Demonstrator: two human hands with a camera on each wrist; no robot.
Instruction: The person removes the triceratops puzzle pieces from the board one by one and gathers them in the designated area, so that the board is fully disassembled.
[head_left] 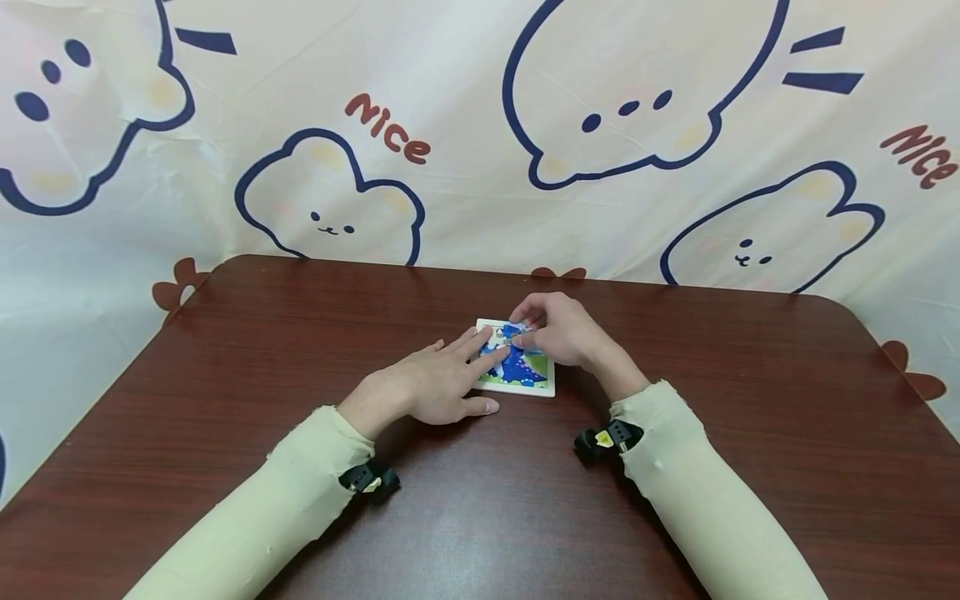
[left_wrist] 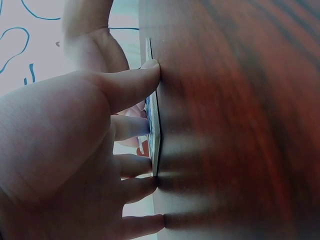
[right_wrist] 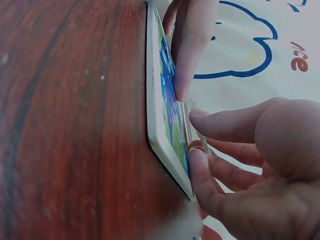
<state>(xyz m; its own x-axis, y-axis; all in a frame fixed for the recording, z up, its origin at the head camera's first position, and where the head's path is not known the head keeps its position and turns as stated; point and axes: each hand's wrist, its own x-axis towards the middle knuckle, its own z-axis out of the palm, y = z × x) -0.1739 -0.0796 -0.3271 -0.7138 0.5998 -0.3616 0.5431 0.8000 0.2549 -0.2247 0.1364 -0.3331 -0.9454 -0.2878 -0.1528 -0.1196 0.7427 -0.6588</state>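
Note:
A small jigsaw puzzle board [head_left: 527, 392] with a white rim and a blue and green picture lies flat on the table. My left hand [head_left: 431, 385] stretches over its left side with fingers spread; some fingertips press on the picture, while the thumb rests near the board's lower left corner. From the right, my right hand [head_left: 566, 332] reaches over the upper part. In the right wrist view its thumb and fingers pinch a thin puzzle piece [right_wrist: 202, 142], tilted just above the board. The fingers hide most of this piece in the head view.
The dark brown wooden table [head_left: 480, 517] surrounds the board on all sides. Behind it hangs a pale curtain [head_left: 465, 75] with bear-like cartoon outlines, meeting the table's far edge. Each sleeve carries a black wrist camera [head_left: 600, 443].

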